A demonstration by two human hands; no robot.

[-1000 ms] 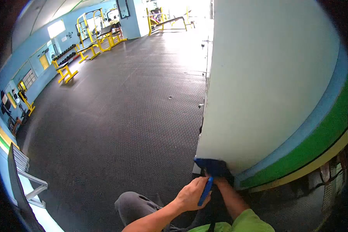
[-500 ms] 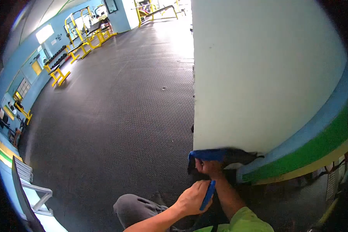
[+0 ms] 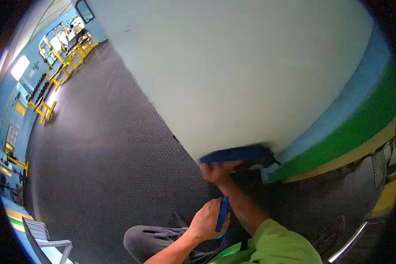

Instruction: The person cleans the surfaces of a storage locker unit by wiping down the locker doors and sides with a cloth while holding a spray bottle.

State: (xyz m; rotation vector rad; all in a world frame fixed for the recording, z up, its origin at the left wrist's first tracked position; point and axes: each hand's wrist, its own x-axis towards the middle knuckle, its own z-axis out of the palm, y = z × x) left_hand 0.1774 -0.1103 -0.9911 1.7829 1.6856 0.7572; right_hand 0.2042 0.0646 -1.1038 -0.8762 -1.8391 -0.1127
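Observation:
My left hand is closed around a narrow, flat blue object; its exact kind I cannot make out. My right hand reaches farther forward and grips a blue-and-black cloth-like item, blurred by motion. This item lies along the near edge of a large pale flat surface, with a dark strap-like end pointing right. Right-hand fingers are partly hidden under it.
Dark textured flooring spreads to the left. Yellow-framed gym benches and a dumbbell rack line the far wall. A white chair stands at lower left. A blue, green and yellow band borders the pale surface.
The view has tilted and turned right, so the pale surface fills more of it. Both hands keep their holds; the blue-and-black item appears farther left and higher.

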